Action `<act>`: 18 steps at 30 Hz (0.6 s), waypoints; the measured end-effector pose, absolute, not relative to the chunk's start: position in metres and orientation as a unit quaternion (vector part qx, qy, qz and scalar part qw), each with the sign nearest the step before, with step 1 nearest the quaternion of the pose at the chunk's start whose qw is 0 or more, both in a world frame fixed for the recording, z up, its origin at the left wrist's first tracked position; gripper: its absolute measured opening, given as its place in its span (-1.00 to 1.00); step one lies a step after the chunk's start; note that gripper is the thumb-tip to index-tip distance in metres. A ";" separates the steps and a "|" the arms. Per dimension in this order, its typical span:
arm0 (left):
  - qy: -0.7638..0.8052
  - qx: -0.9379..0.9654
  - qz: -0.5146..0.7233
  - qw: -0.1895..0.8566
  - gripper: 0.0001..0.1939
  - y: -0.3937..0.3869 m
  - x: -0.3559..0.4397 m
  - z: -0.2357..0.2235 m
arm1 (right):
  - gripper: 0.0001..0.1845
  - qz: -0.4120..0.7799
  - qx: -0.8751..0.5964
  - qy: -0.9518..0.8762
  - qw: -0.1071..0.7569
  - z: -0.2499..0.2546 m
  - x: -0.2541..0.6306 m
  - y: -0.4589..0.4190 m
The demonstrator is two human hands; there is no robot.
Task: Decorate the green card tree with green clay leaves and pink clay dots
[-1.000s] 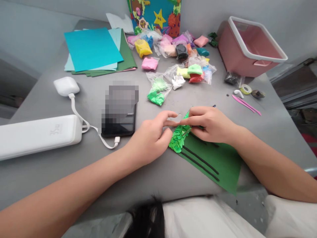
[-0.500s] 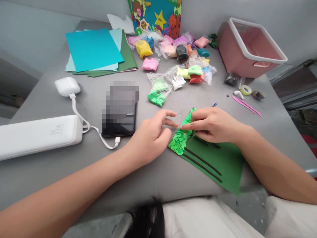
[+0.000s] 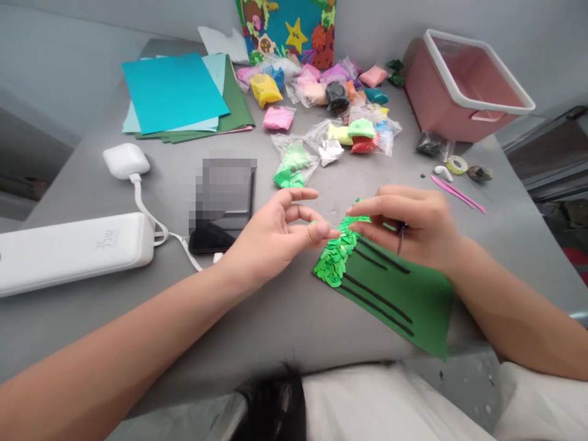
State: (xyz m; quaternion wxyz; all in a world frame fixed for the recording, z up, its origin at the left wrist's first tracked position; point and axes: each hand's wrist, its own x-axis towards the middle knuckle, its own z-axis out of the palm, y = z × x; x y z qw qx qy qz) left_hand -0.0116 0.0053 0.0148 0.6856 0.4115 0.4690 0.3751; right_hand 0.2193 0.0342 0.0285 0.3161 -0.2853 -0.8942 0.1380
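Note:
Over the left edge of the card, my left hand (image 3: pixel 287 236) has its thumb against a finger, with a small bit of green clay (image 3: pixel 313 223) showing there; its other fingers are spread. Opposite it, my right hand (image 3: pixel 408 223) hovers with thumb and index fingertip slightly apart. A thin dark pen-like tool (image 3: pixel 401 237) is tucked in its curled fingers, mostly hidden. Beneath both hands lies a green card (image 3: pixel 413 300). Overlapping green clay leaves (image 3: pixel 333 260) cover its left end, and several thin black clay strips (image 3: pixel 379 300) run along it.
Bagged coloured clay (image 3: pixel 337 95) is heaped at the back beside a pink bin (image 3: pixel 459 104). Coloured sheets (image 3: pixel 174 92) lie back left. A phone (image 3: pixel 225 229) and white power bank (image 3: pixel 78 251) sit left. Pink modelling tools (image 3: pixel 457 193) and a tape roll (image 3: pixel 457 165) lie right.
My right hand has lifted off the clay leaves and turned, moving rightward, so the tool in it shows. My left hand has risen slightly and turned, bringing its thumb to a finger.

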 end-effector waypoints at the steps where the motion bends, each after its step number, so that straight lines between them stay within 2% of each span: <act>1: 0.456 0.407 0.364 0.702 -0.38 0.004 -0.012 0.017 | -0.89 0.145 -0.269 -0.896 0.321 0.028 0.216 0.030; 4: 0.430 0.393 0.350 0.733 -0.26 0.000 -0.012 0.021 | -0.88 0.157 -0.236 -0.898 0.337 0.026 0.207 0.020; 8: 0.425 0.383 0.343 0.745 -0.25 -0.001 -0.012 0.022 | -0.88 0.149 -0.221 -0.897 0.352 0.023 0.204 0.016; 12: 0.426 0.385 0.341 0.745 -0.34 -0.001 -0.011 0.023 | -0.85 0.134 -0.210 -0.902 0.354 0.022 0.204 0.018; 18: 0.361 0.382 0.351 0.775 -0.52 -0.007 -0.006 0.029 | -0.95 0.079 -0.190 -0.905 0.371 0.034 0.202 0.021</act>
